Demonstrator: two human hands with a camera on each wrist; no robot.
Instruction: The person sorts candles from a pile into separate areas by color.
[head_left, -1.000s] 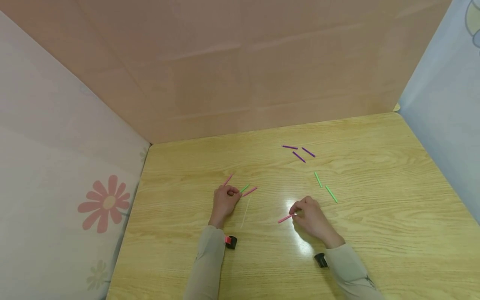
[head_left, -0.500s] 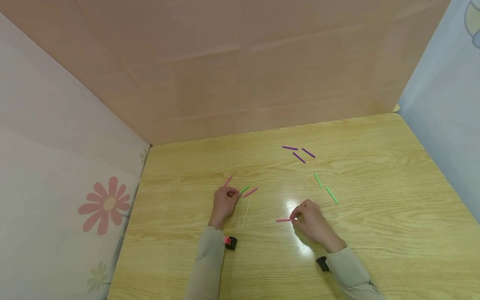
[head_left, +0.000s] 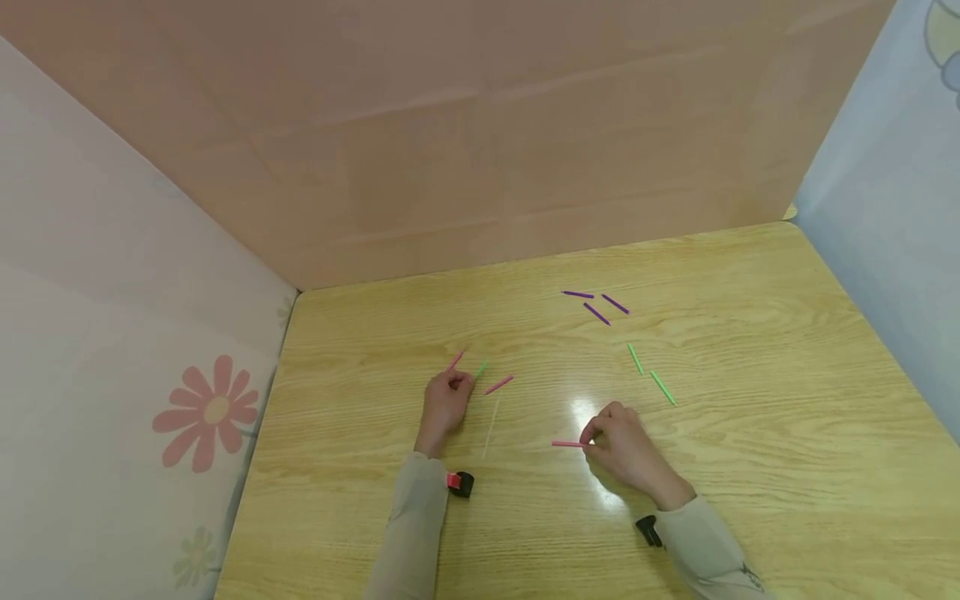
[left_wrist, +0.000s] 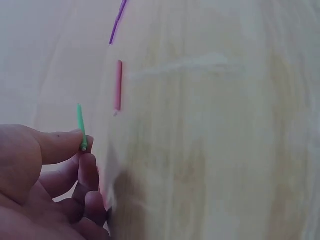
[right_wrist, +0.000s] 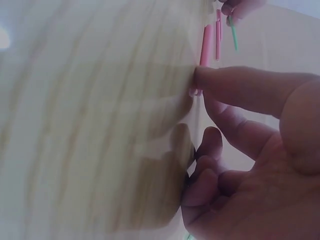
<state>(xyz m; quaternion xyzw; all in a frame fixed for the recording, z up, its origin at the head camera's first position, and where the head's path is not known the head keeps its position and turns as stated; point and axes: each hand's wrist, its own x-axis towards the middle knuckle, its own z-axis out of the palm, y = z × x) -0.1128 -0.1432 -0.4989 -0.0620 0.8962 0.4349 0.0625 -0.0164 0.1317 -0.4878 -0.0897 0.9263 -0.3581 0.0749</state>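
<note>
In the head view my left hand (head_left: pixel 446 402) pinches a thin green candle (head_left: pixel 481 369) between thumb and index finger. From the left wrist, the same green candle (left_wrist: pixel 80 121) points up out of the fingertips, apart from the tabletop. Beside that hand a pink candle (head_left: pixel 457 359) lies to the left and another pink candle (head_left: pixel 499 384) to the right. My right hand (head_left: pixel 622 442) pinches the end of a third pink candle (head_left: pixel 567 443), which points left. In the right wrist view this pink candle (right_wrist: pixel 205 44) sticks out beyond thumb and finger, close to the table.
Several purple candles (head_left: pixel 597 313) lie farther back on the wooden table (head_left: pixel 360 350). Two more green candles (head_left: pixel 663 388) lie right of centre. A thin pale strip (head_left: pixel 491 427) lies between the hands. Walls (head_left: pixel 480 167) stand at the back and both sides.
My left hand has lifted the green candle slightly away from the pink one beside it and turned it steeper. The right hand's pink candle has swung from slanted to nearly level.
</note>
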